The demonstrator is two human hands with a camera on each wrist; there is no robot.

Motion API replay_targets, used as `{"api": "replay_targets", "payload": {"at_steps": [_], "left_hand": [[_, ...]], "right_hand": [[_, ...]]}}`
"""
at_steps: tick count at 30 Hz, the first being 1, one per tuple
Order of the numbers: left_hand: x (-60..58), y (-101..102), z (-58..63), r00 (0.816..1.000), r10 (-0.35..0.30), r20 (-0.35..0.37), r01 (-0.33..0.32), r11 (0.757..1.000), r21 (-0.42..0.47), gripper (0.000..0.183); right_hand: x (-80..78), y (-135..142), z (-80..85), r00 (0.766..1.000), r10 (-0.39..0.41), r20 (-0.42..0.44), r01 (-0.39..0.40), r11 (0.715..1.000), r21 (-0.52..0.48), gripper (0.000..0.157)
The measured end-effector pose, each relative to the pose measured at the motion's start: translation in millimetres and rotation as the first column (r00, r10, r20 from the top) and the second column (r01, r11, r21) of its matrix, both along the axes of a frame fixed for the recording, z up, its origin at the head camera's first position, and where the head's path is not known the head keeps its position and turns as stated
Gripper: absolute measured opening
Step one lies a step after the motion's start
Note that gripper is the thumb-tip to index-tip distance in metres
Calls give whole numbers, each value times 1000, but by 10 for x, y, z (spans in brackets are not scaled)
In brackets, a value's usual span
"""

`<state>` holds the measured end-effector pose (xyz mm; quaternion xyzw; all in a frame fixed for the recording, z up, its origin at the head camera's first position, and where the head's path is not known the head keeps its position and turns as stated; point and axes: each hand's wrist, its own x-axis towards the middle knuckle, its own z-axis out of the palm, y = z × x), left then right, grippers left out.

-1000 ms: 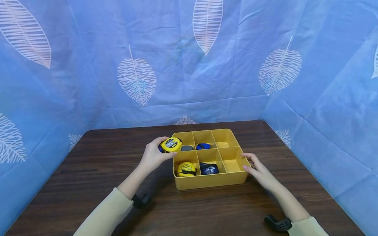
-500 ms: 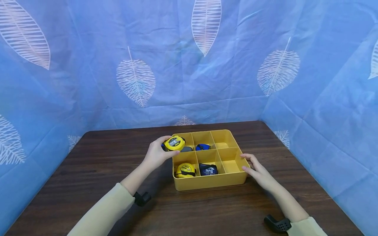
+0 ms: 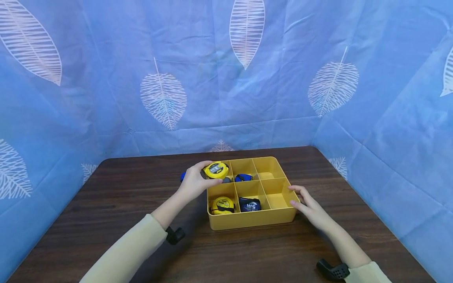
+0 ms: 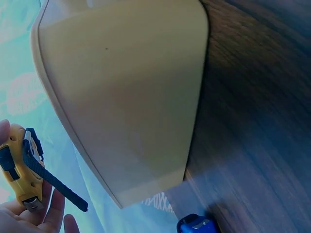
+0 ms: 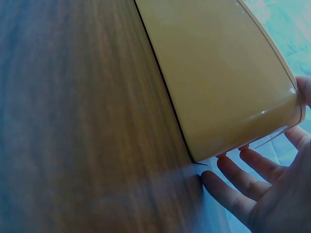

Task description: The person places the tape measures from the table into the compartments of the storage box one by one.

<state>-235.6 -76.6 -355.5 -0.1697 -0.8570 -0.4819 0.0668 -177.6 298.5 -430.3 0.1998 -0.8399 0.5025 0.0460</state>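
Note:
My left hand [image 3: 194, 184] grips a yellow tape measure [image 3: 216, 169] marked 3 m, held over the back left compartment of a yellow divided box [image 3: 253, 220]. The left wrist view shows the dark strap of this tape measure [image 4: 22, 165] hanging loose. Below it, a grey rounded thing [image 3: 227, 180] peeks out of that compartment. At the box's right wall, my right hand [image 3: 311, 206] holds the rim, thumb near the front corner. The right wrist view has its fingers [image 5: 238, 177] spread along the outside of the box.
A blue tape measure [image 3: 243, 177] sits in the back middle compartment, a yellow one [image 3: 223, 205] front left, and a dark 5 m one [image 3: 249, 204] front middle. Another blue tape measure [image 4: 197, 224] lies on the wooden table [image 3: 106, 204], left of the box. A leaf-patterned blue cloth [image 3: 212, 78] hangs behind.
My left hand has carried the yellow tape measure rightward, from the box's left edge to over the back left compartment. The blue tape measure now shows behind that hand. My right hand stays put.

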Motion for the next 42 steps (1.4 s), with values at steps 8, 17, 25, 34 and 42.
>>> {"api": "replay_targets", "payload": {"at_steps": [8,17,25,34,42], "left_hand": [[-29,161,39,999,-31,-20,31,999,4,61],[-74,298,56,998,-58,3,58,998,27,63],[-117,434,219,998,-61,9,61,997,51,68],[-163,567,341,997,-75,14,73,994,80,71],[-220,635,330,998,-54,-12,55,997,45,65]], "right_hand": [[10,4,11,1000,4,0,-4,1000,9,41],[14,15,3,1000,13,4,-14,1000,13,42],[8,15,1,1000,10,6,-10,1000,7,41],[15,22,10,1000,5,8,-5,1000,18,42],[14,17,30,1000,7,10,-7,1000,18,43]]}}
